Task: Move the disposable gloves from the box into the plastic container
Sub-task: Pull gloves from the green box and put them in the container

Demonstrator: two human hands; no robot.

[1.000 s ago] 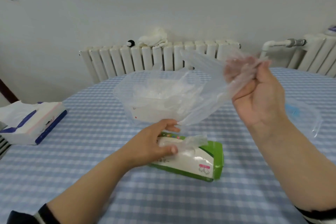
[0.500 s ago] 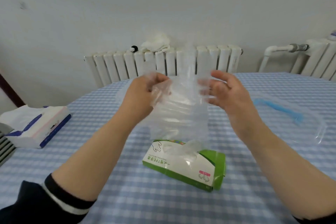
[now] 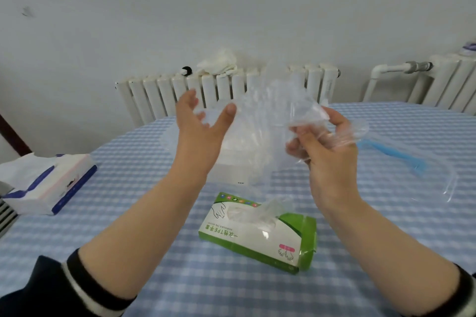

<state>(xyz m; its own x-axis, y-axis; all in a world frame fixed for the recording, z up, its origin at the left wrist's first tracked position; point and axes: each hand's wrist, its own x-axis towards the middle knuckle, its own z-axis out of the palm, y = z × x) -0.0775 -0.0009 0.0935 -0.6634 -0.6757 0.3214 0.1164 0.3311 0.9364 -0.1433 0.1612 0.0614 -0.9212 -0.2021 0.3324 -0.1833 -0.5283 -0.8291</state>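
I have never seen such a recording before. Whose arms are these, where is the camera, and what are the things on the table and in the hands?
There is no machine here. A person wears a camera on the head, so you look down along that person's own two arms.

The right hand grips a thin clear disposable glove, held up above the table. The left hand is open beside the glove; whether it touches the glove is unclear.

On the checked tablecloth lies the green and white glove box, with another glove sticking out of its slot. Behind the hands stands the clear plastic container, partly hidden. Its clear lid with a blue strip lies at the right. A tissue pack is at the left.
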